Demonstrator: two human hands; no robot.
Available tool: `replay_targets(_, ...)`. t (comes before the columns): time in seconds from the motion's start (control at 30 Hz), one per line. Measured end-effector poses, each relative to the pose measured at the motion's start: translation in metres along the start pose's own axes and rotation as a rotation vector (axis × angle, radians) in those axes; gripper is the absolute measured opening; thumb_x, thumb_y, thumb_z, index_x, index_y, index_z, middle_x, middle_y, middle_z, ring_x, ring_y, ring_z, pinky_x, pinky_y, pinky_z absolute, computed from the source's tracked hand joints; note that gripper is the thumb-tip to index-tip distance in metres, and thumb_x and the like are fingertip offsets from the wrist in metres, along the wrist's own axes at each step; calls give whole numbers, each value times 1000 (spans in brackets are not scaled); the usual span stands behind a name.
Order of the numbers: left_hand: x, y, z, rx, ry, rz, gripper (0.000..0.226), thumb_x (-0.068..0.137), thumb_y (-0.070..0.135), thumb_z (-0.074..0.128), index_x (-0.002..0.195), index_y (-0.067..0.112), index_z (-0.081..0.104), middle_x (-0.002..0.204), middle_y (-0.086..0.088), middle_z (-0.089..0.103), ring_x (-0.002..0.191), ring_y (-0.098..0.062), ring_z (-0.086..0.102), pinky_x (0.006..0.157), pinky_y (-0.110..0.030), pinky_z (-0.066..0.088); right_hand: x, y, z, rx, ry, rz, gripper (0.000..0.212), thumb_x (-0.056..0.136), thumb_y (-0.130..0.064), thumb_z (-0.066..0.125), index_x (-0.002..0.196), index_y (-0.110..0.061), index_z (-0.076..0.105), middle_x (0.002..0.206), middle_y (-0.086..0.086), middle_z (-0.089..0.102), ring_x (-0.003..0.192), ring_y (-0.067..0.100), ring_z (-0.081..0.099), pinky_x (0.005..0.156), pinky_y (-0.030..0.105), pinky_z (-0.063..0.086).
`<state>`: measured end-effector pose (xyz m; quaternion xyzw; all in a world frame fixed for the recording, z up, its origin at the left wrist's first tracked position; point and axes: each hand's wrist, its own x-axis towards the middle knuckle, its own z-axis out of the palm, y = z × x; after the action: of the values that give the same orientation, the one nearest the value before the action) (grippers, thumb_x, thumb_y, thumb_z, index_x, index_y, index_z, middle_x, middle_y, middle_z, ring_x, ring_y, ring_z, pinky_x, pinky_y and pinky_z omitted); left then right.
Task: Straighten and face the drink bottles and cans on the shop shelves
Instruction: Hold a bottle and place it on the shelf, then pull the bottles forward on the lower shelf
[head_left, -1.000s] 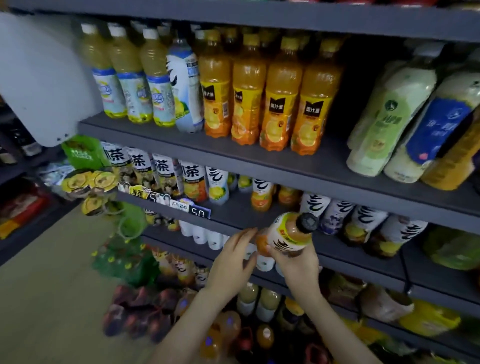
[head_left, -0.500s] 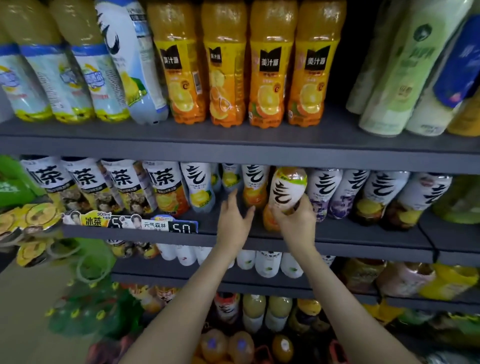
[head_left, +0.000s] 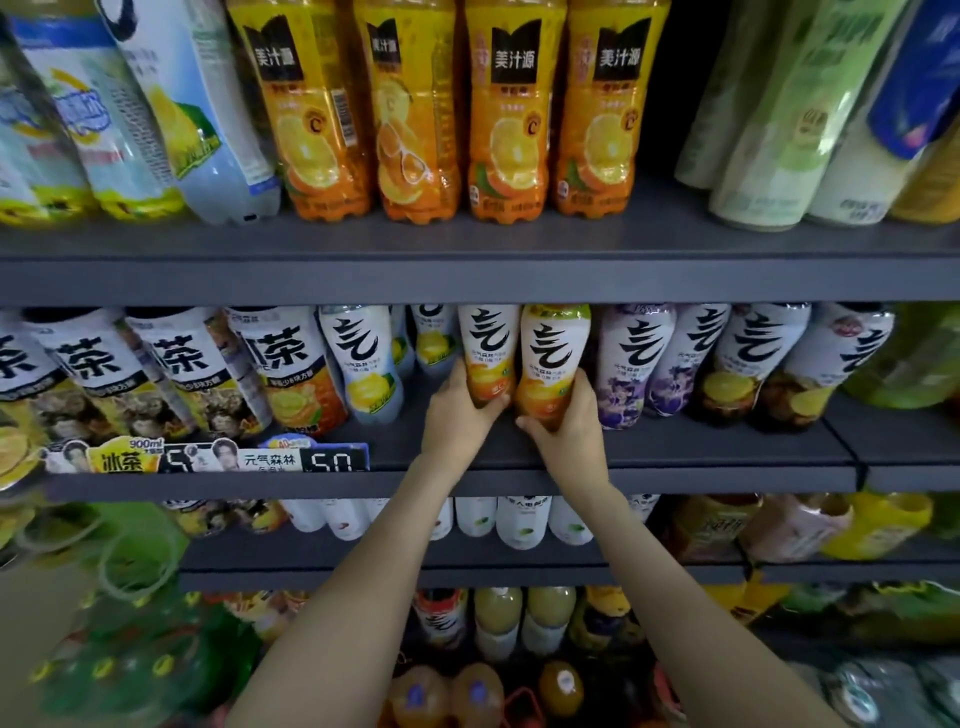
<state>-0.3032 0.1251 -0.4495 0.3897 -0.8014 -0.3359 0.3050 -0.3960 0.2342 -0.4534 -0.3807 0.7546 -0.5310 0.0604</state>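
On middle shelf (head_left: 675, 447): hands each wrapped round adjacent orange bottle, left hand (head_left: 457, 415), right hand (head_left: 569, 431).

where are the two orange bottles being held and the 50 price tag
left orange bottle (head_left: 485, 358), head view, on its white label
right orange bottle (head_left: 549, 364), head view, on its white label
50 price tag (head_left: 335, 460), head view, on the digits

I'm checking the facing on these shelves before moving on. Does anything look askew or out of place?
Yes. On the top shelf, the pale blue-and-white bottle leans against the orange juice bottles, whose second label is turned off-front. The large green bottles at right also lean.
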Motion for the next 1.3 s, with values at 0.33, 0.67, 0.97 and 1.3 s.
replay_targets(0.33, -11, 4, -9, 18, -34, 0, 72, 83, 30, 70, 143, 12, 33, 130, -11, 57, 117, -28, 54, 92, -31, 43, 9, -19, 19, -64, 114, 267, 89, 85, -2, 64, 151, -12, 6, 150, 11, 27, 133, 27, 37, 100, 33, 35)
replay_targets(0.67, -67, 40, 9, -10, 55, -154, 67, 88, 13, 57, 146, 10, 23, 144, -15, 34, 130, -32, 38, 99, -44, 43, -33, -36, -10, -118, 123, 73, 58, 89, -2, 55, 142, -3, 31, 139, 16, 39, 126, 27, 41, 90, 13, 31)
replay_targets(0.97, -107, 128, 24, 520, -713, 94, 40, 97, 25, 46, 134, 14, 39, 134, -10, 48, 118, -30, 49, 88, -40, 46, -79, -15, -128, -310, -254, 148, 40, 93, -9, 51, 132, -7, 42, 129, 10, 45, 120, 27, 44, 91, 33, 41)
replay_targets(1.3, -154, 263, 125, 522, -706, 204, 43, 97, 28, 43, 138, 18, 40, 130, -7, 53, 115, -28, 53, 81, -36, 45, -82, 29, -305, -353, -348, 184, 38, 91, -8, 49, 128, -11, 47, 126, 10, 49, 122, 26, 43, 100, 38, 40)
